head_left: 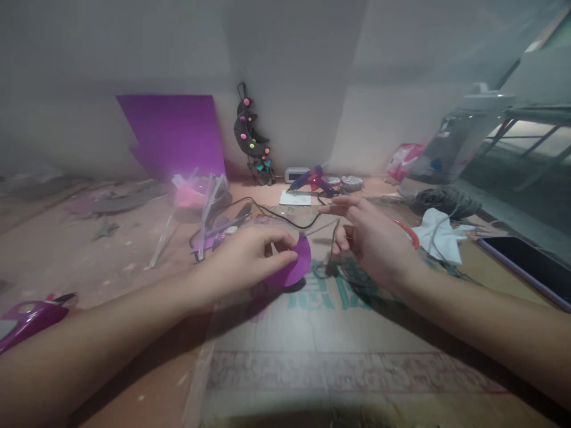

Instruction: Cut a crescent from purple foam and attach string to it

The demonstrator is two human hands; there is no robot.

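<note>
My left hand (256,255) pinches a purple crescent-shaped paper piece (303,261) between thumb and fingers, just above the work surface. A bit of dark yarn shows at the crescent's upper tip. On the other side, my right hand (372,238) has its index finger stretched out, while its other fingers curl around a thin grey yarn (333,241). This strand hangs beside the fingertips and runs down into loose loops on the printed board (267,333). The right palm is hidden from view.
Behind my hands are a purple sheet (178,137), a decorated dark crescent (243,128), and a glue gun (314,180) with a red light. To the right are a grey yarn ball (448,202), white tissue (441,235) and a phone (530,264). Purple-handled scissors (33,321) lie left.
</note>
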